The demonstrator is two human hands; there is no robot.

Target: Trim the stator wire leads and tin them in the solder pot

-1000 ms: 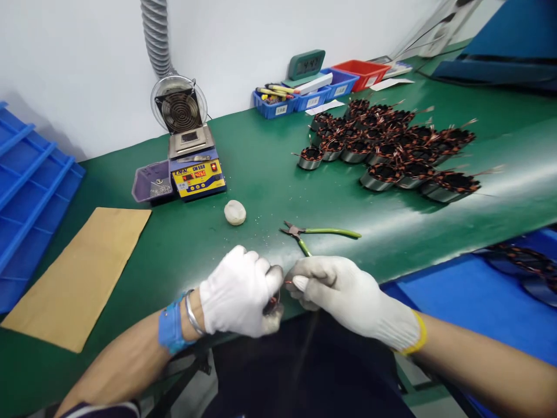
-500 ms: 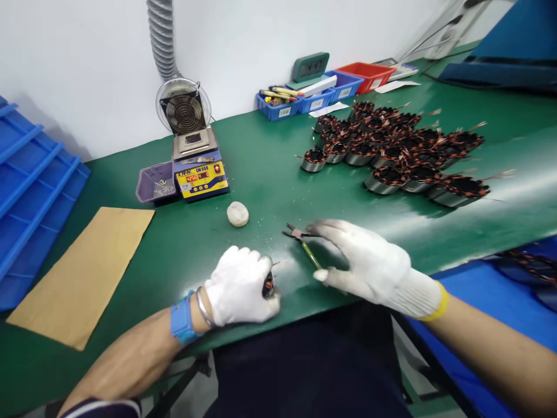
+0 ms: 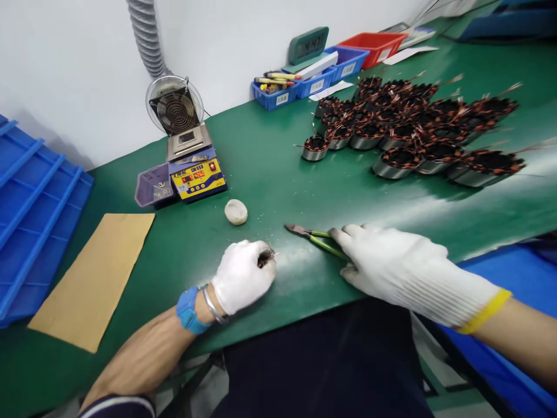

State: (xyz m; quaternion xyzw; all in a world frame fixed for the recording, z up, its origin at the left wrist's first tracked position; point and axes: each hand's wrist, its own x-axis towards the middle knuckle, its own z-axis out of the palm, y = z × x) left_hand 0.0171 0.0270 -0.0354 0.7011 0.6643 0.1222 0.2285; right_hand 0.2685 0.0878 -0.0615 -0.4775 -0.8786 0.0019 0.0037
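My left hand [image 3: 246, 276], in a white glove, is curled around a small motor stator [image 3: 263, 259]. Only a bit of its copper winding and a fine wire end show between thumb and fingers. To the right, my gloved right hand [image 3: 383, 261] is closed over the handle ends of green-handled wire cutters [image 3: 327, 245]. Their dark jaws [image 3: 296, 229] point left, toward the stator, and the handles are slightly apart. The palm side of this hand is hidden. A round whitish lump [image 3: 236, 212] lies on the green table beyond my left hand.
Many wound stators [image 3: 398, 159] stand grouped at the right rear. A yellow-blue solder pot [image 3: 199, 180] sits beside a purple tray [image 3: 150, 186]. A brown board [image 3: 93, 278] and blue crate [image 3: 39, 215] are left. Blue bins [image 3: 274, 100], a red bin [image 3: 374, 47] and a clock [image 3: 308, 45] line the wall.
My right hand has closed in on the wire cutters, whose handles have swung round toward it. My left hand has turned and shifted slightly with the stator. The camera view has shifted too.
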